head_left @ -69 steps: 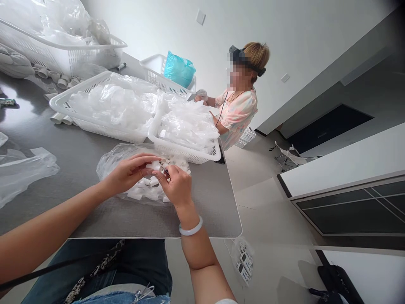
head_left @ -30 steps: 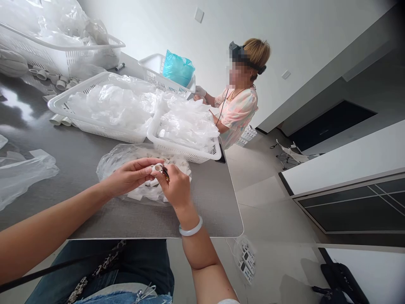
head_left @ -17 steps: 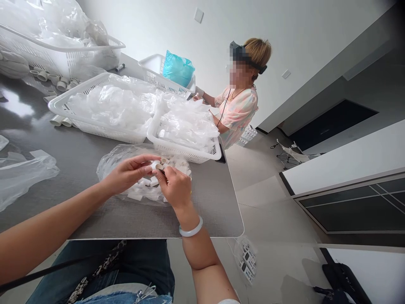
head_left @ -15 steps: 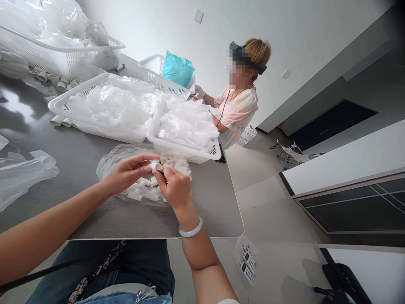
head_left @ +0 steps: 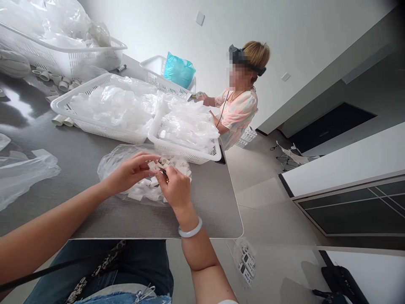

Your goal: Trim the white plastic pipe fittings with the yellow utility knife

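Observation:
Beneath my hands, white plastic pipe fittings (head_left: 136, 193) lie heaped on a clear plastic bag (head_left: 109, 160) on the grey table (head_left: 210, 202). My left hand (head_left: 134, 169) hovers over the heap's left side, thumb and fingers apart around a gap. White fittings show by its fingertips, and none is plainly gripped. My right hand (head_left: 175, 185), with a pale bangle at its wrist, is closed around a small dark tool (head_left: 163, 171) with a bit of yellow. Its tip points toward my left fingers; most of the tool is hidden in my grip, so its kind is unclear.
Just beyond the heap stand two white baskets (head_left: 104, 136) (head_left: 186, 155) of clear bags. A larger basket (head_left: 68, 59) is at the far left, with more fittings (head_left: 63, 84) beside it. A co-worker (head_left: 238, 109) is across the table near a blue bag (head_left: 179, 70).
The white fitting held between my left fingertips is let go, and those fingers have parted. My right hand stays nearly in place, its dark tool now more visible. The co-worker's hand shifted slightly.

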`<state>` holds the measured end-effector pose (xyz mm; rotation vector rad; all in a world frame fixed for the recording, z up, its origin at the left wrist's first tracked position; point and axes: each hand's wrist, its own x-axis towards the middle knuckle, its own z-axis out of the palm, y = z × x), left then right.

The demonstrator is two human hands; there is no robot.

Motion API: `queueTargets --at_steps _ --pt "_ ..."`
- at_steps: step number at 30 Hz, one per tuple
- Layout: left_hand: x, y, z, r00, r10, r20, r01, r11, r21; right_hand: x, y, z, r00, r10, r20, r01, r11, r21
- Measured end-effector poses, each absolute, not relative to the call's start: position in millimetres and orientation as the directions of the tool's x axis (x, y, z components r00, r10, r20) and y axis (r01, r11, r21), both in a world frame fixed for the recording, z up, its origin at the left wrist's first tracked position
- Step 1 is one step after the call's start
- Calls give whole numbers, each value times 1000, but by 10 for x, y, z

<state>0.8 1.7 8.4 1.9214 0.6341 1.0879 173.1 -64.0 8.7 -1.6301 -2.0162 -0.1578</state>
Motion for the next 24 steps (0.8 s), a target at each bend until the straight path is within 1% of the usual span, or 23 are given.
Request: queueTargets --at_steps 2,3,5,7,8,9,11,12,14,16,19,22,24 --pt "17 5 92 499 721 480 62 -583 810 1718 -639 81 -137 870 473 936 270 -224" --pt "24 -3 98 495 730 471 74 -576 814 1712 -639 77 -150 871 468 936 277 -216" --pt "42 -22 106 460 790 406 71 -488 870 1705 -639 68 -171 873 457 936 289 -201" --pt "59 -31 109 412 872 266 -24 -282 959 1708 -637 63 -167 872 461 937 285 -200" --pt "64 -28 108 400 899 179 -103 -150 983 1713 -636 61 -153 869 471 939 277 -206" --pt "64 -18 106 400 911 96 -189 -20 982 1718 -633 60 -135 864 484 939 268 -215" --pt "52 16 97 422 906 -40 -330 194 924 1727 -628 58 -107 856 506 937 257 -236" --pt "42 37 92 436 896 -91 -372 271 888 1728 -626 55 -105 855 508 935 259 -242" --pt "21 73 78 455 876 -162 -413 369 832 1723 -623 49 -120 858 500 930 273 -245" --pt "12 89 68 471 859 -198 -423 417 805 1713 -622 40 -137 864 485 927 285 -244" --pt "32 67 69 502 841 -204 -411 439 799 1704 -620 25 -134 876 464 927 276 -253" --pt "67 17 91 522 832 -189 -394 431 811 1704 -613 8 -121 882 456 931 260 -256" --pt "79 -13 112 503 848 -168 -374 389 842 1709 -608 -4 -116 881 460 935 253 -249"
